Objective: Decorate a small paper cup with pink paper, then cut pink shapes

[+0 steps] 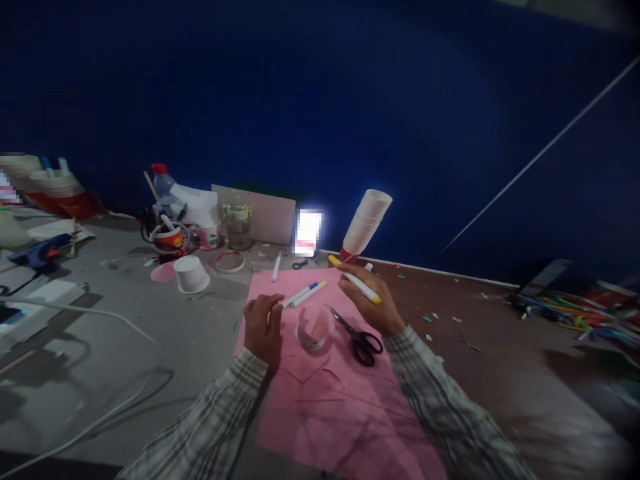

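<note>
Between the thumb and fingers of my right hand (375,303) is a white marker with yellow ends (361,287), held above the pink paper (345,427). My left hand (263,327) rests at the paper's left edge, loosely bent with thumb and fingers apart. Its fingertips are beside the end of a blue-capped marker (303,293); whether they touch it is unclear. Along that marker lies another with a pale yellow end (311,293). A small round pinkish cup (314,328) stands between my hands. Black-handled scissors (361,343) lie next to it, near my right wrist.
A white paper cup (191,275), a tape roll (229,261), a glass jar (237,227) and a tool-filled cup (170,239) stand left. Behind are a bright phone (308,232) and leaning stacked cups (367,223). A glue gun (43,252) and cable (115,317) lie far left.
</note>
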Tool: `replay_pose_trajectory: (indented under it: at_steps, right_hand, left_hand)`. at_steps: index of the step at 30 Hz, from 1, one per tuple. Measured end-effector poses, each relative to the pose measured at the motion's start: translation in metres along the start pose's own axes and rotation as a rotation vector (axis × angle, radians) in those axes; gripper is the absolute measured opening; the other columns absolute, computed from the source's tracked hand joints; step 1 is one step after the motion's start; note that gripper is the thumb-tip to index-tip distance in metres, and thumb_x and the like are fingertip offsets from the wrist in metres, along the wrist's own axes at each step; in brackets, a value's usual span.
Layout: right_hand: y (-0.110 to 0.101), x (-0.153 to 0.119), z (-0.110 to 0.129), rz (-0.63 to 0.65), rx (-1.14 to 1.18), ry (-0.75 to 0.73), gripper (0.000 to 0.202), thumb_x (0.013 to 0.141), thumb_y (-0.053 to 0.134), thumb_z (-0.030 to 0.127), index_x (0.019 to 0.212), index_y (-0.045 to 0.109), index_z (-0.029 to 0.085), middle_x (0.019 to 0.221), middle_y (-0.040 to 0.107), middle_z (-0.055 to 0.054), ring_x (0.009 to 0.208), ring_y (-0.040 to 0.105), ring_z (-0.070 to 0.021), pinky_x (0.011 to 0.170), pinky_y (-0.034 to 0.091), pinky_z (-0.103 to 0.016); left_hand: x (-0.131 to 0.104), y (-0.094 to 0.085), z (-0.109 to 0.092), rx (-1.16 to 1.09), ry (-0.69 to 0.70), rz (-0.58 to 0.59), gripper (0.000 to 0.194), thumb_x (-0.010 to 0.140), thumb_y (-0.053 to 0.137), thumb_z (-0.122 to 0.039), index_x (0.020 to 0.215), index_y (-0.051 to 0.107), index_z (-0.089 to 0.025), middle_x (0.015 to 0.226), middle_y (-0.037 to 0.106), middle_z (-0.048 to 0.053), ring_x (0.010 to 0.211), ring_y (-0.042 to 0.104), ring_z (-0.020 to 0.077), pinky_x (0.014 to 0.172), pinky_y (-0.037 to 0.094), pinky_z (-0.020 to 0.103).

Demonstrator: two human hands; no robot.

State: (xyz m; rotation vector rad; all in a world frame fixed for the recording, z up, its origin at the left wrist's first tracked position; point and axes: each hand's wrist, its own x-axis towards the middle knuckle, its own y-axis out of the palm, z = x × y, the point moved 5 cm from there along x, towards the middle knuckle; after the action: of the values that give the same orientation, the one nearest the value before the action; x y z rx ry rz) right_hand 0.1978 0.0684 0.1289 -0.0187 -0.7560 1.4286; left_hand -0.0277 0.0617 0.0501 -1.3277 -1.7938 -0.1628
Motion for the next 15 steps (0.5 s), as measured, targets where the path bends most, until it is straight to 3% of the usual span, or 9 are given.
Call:
replay_pose_trajectory:
  at_steps: [4, 5, 9, 15]
  right_hand:
    - [0.032, 0.047, -0.046, 0.435, -0.541, -0.107, 0.039, 0.089, 0.058, 0.025, 0.127, 0.062, 0.018, 0.108, 0.071, -0.01, 0.094, 0.068, -0.0207, 0.087, 0.053, -0.037]
    - [0.041, 0.056, -0.055, 0.492, -0.594, -0.123, 0.04, 0.088, 0.06, 0.023, 0.127, 0.062, 0.018, 0.115, 0.07, -0.012, 0.102, 0.067, -0.0221, 0.091, 0.052, -0.038]
    - [0.084, 0.078, -0.073, 0.645, -0.724, -0.194, 0.04, 0.087, 0.062, 0.022, 0.128, 0.062, 0.021, 0.126, 0.066, -0.012, 0.111, 0.065, -0.0238, 0.095, 0.05, -0.037]
    - [0.131, 0.098, -0.081, 0.81, -0.937, -0.296, 0.032, 0.084, 0.06, 0.012, 0.115, 0.066, 0.019, 0.114, 0.069, -0.013, 0.106, 0.067, -0.0258, 0.089, 0.05, -0.035]
  left_hand:
    - [-0.002, 0.007, 0.007, 0.047, -0.064, 0.038, 0.026, 0.096, 0.04, -0.027, 0.089, 0.064, -0.022, 0.076, 0.069, 0.002, 0.072, 0.063, 0.0185, 0.082, 0.041, 0.038]
    - [-0.003, 0.008, 0.007, 0.056, -0.065, 0.047, 0.026, 0.096, 0.04, -0.026, 0.088, 0.064, -0.022, 0.075, 0.069, 0.001, 0.07, 0.062, 0.0181, 0.082, 0.04, 0.038]
    - [-0.006, 0.01, 0.006, 0.076, -0.068, 0.06, 0.024, 0.095, 0.041, -0.022, 0.088, 0.065, -0.022, 0.074, 0.069, -0.001, 0.069, 0.063, 0.0169, 0.086, 0.039, 0.039]
    - [-0.008, 0.011, 0.013, 0.082, -0.027, 0.134, 0.023, 0.095, 0.043, -0.02, 0.09, 0.065, -0.023, 0.075, 0.071, -0.002, 0.07, 0.066, 0.0159, 0.085, 0.038, 0.038]
